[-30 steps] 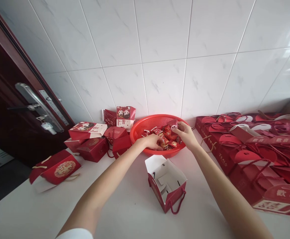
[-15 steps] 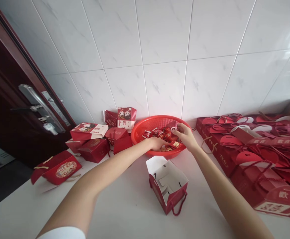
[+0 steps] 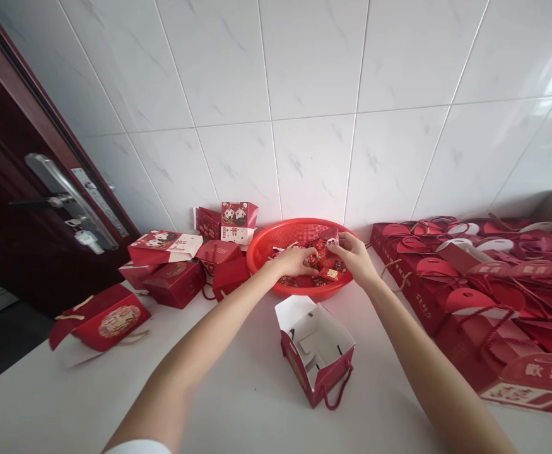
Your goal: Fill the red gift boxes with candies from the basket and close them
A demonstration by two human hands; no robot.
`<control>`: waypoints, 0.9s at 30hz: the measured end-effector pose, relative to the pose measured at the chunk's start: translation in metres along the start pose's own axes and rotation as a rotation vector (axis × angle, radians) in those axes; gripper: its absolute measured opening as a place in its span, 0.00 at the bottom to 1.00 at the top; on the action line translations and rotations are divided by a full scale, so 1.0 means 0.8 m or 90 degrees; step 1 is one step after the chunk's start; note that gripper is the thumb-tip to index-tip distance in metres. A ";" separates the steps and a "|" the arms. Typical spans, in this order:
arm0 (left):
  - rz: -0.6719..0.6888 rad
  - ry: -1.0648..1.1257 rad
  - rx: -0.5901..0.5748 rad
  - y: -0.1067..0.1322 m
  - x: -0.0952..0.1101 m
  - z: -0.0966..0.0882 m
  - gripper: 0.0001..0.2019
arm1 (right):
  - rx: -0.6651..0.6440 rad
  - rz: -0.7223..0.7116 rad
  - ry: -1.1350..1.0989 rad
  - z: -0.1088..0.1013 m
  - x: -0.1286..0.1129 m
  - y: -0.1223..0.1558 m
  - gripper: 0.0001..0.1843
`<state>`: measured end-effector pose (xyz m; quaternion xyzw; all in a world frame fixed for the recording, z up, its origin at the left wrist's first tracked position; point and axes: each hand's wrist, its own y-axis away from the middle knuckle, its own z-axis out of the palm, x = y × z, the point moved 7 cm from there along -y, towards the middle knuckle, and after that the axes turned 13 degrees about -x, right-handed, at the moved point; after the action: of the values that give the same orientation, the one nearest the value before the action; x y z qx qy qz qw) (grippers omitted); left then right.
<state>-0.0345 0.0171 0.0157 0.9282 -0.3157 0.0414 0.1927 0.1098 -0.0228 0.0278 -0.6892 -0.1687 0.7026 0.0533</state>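
Note:
Both my hands are inside a red plastic basket (image 3: 262,243) that holds several small red and gold wrapped candies (image 3: 331,273). My left hand (image 3: 293,261) is closed, with a red wrapped candy (image 3: 310,258) at its fingertips. Between the thumb and fingers of my right hand (image 3: 356,257) is a dark pink wrapped candy (image 3: 331,237) with a pale printed figure. In front of the basket stands an open red gift box (image 3: 320,353), white inside, with a cord handle hanging down its near side. Only folded cardboard shows inside it.
Many red gift boxes (image 3: 446,296) with cord handles crowd the right side of the table (image 3: 228,384). Several more red boxes (image 3: 176,284) lie at the left, one tipped over (image 3: 108,318). Behind is a tiled wall (image 3: 308,164); a dark door (image 3: 15,189) stands at the left.
My left hand has lifted slightly among the candies, and a red candy now shows at its fingertips. My right hand stays nearly in place with the pink candy.

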 end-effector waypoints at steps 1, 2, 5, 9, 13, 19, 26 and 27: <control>-0.002 0.008 0.028 0.001 -0.002 -0.004 0.23 | 0.003 0.001 -0.003 -0.001 0.000 0.000 0.16; -0.001 0.019 0.053 0.003 -0.003 -0.007 0.24 | 0.006 0.002 -0.004 -0.001 0.000 0.000 0.16; 0.021 0.088 0.116 0.009 -0.003 -0.013 0.25 | 0.010 0.006 -0.007 -0.002 -0.001 0.001 0.16; 0.039 0.195 0.172 0.015 -0.006 -0.019 0.25 | 0.008 0.014 -0.022 -0.002 -0.001 0.003 0.17; 0.007 0.225 0.205 0.013 -0.018 -0.023 0.23 | 0.005 0.018 -0.023 -0.002 -0.001 0.003 0.17; 0.048 0.233 0.150 0.008 -0.013 -0.016 0.19 | 0.003 0.014 -0.030 -0.002 0.001 0.002 0.17; 0.121 0.072 -0.173 0.004 0.028 0.033 0.13 | 0.002 0.022 -0.027 -0.001 0.004 0.001 0.17; 0.109 0.059 -0.174 0.003 0.028 0.033 0.16 | 0.004 0.024 -0.028 -0.001 0.005 0.001 0.17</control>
<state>-0.0191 -0.0078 -0.0029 0.8602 -0.3870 0.0568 0.3274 0.1108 -0.0222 0.0241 -0.6765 -0.1546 0.7190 0.0381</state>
